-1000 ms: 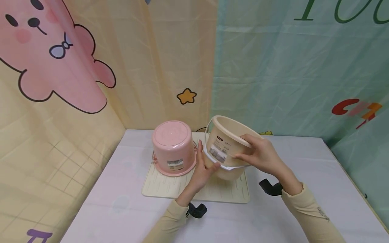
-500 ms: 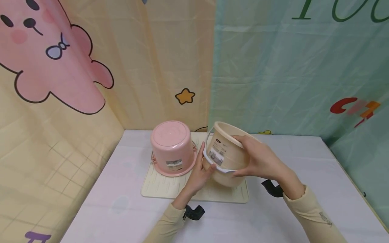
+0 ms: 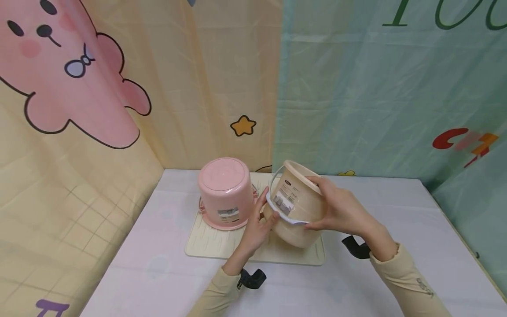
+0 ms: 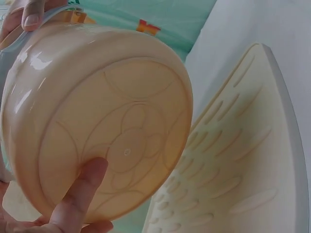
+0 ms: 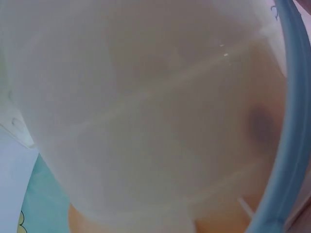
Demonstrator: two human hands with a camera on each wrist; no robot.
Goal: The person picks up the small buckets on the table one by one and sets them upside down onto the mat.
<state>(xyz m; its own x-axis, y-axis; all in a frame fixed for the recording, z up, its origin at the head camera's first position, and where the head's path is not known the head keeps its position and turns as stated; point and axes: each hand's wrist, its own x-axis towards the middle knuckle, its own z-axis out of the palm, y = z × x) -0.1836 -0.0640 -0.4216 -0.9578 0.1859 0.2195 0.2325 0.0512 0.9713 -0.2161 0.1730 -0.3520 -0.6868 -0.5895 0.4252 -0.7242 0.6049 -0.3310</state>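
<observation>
In the head view a beige bucket (image 3: 301, 204) is held tilted above the mat, its mouth turned up and to the right. My right hand (image 3: 344, 209) grips its upper right side, with the thumb lower down by the pale handle (image 3: 289, 219). At the lower left side, my left hand (image 3: 255, 229) holds the bucket between thumb and fingers. The left wrist view looks at the bucket's base (image 4: 129, 150), with a flower pattern and a finger (image 4: 85, 194) lying against it. Up close, the right wrist view has the bucket's wall and a blue-grey handle (image 5: 291, 121).
A pink bucket (image 3: 225, 176) stands upside down left of the beige one. Under it lies a cream ridged mat (image 3: 222, 246) on the white table (image 3: 158, 264). Printed cloth curtains (image 3: 222, 88) hang behind and beside the table.
The beige bucket has come down a little and its mouth appears narrower. My right hand has shifted its grip, the thumb moving down to the handle. The pink bucket has stayed put.
</observation>
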